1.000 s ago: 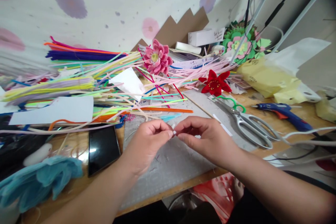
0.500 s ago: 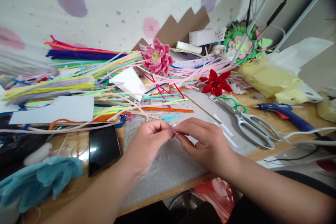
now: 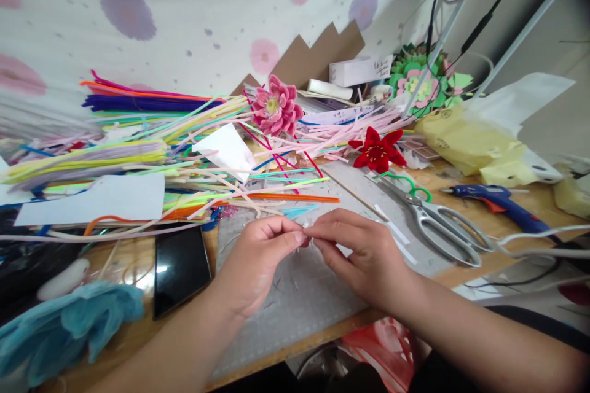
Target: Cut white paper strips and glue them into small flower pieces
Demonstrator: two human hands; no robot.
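My left hand (image 3: 258,261) and my right hand (image 3: 359,252) meet fingertip to fingertip over a grey cutting mat (image 3: 299,295). Both are closed in a pinch on a tiny white piece (image 3: 306,237), too small to name, almost hidden between thumbs and forefingers. A heap of coloured pipe cleaners (image 3: 161,153) lies just behind the hands. Two thin white strips (image 3: 394,234) rest on the mat right of my right hand.
Large metal scissors (image 3: 437,227) and a blue glue gun (image 3: 498,202) lie to the right. A red flower (image 3: 378,150) and a pink flower (image 3: 276,107) sit behind. A black phone (image 3: 179,267) and a blue fluffy flower (image 3: 59,325) are at the left. White cords (image 3: 539,245) cross the wooden table (image 3: 456,178).
My fingertips have drawn closer together, so the small white piece shows less than a second ago. The hands stay over the same spot on the mat.
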